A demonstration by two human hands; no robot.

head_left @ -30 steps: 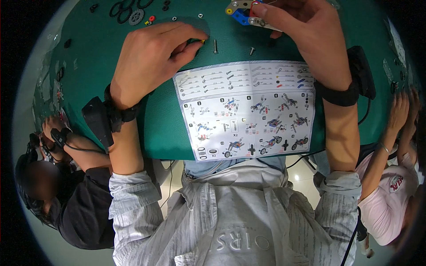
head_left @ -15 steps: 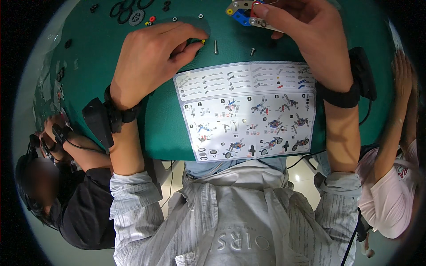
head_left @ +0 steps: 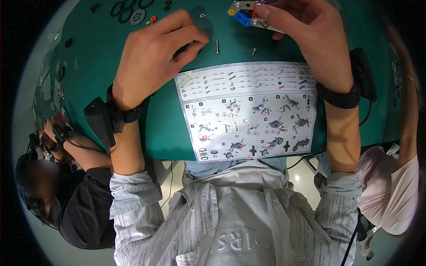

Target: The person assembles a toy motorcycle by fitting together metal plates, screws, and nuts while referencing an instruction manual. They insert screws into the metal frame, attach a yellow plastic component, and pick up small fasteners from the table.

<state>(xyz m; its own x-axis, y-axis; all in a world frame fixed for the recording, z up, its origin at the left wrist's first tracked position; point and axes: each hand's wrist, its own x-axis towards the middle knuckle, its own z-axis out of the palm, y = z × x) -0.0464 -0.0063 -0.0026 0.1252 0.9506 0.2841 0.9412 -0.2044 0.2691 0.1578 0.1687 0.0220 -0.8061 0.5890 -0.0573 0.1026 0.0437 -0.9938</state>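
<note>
My left hand [head_left: 157,55] hovers over the green table, thumb and fingertips pinched together. Whatever lies between those fingertips is hidden. At the top, my right hand [head_left: 310,42] grips a partly built model [head_left: 244,17] of silver perforated strips with blue, red and yellow parts. Just right of my left fingertips lies a long silver bolt [head_left: 217,46]. A shorter bolt [head_left: 254,52] rests farther right, just beyond the paper's upper edge. A printed instruction sheet [head_left: 248,95] with step drawings lies flat between my forearms.
Black rubber rings [head_left: 116,9], a grey spoked wheel [head_left: 138,17] and small red and yellow pieces [head_left: 152,19] sit at the far left. A small pale ring [head_left: 202,16] lies beyond my left hand. Co-workers sit on both sides, a black sleeve [head_left: 84,213] at left.
My left fingers have shifted and the index knuckle is raised; a yellow bit seen at the fingertips is now hidden. My right hand barely moved. The right co-worker's arm has reached farther forward.
</note>
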